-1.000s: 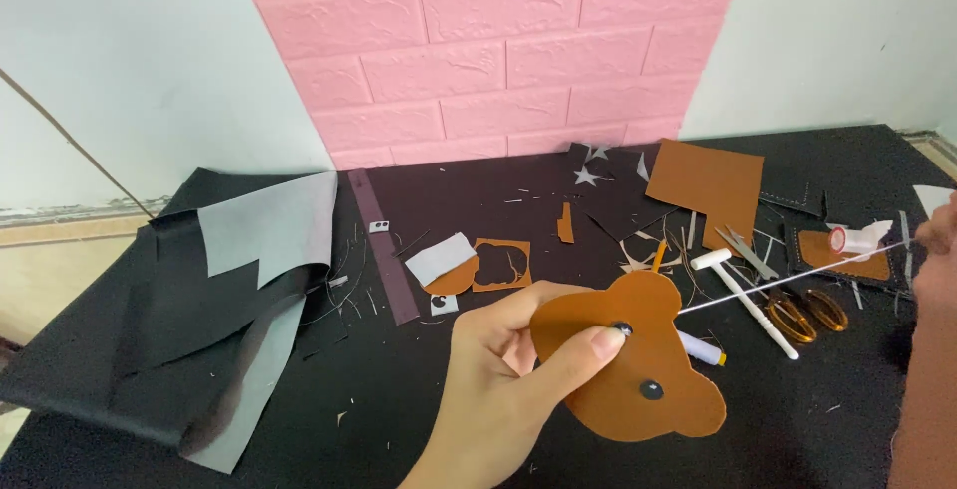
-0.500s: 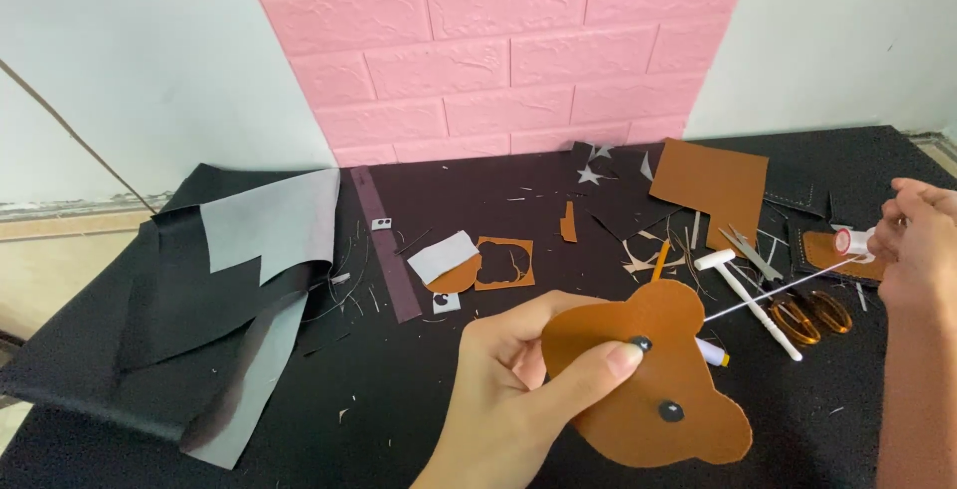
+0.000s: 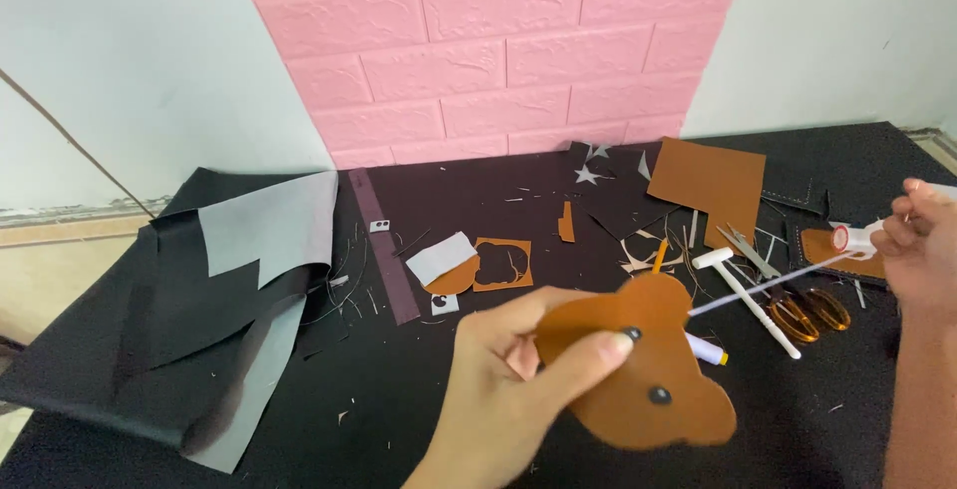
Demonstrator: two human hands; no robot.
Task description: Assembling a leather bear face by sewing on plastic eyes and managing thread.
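Black mat (image 3: 419, 389) strewn with scraps; a brown sheet (image 3: 710, 182) lies far right. Left hand (image 3: 503, 399), near centre, pinches a brown bear-shaped leather piece (image 3: 648, 379) between thumb and fingers. Right hand (image 3: 922, 250), at the right edge, grips a small white spool (image 3: 855, 240), its white thread (image 3: 768, 285) running to the piece.

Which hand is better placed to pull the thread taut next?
Right. The right hand already pinches the white thread up and away from the brown bear-shaped piece, which the left hand grips.
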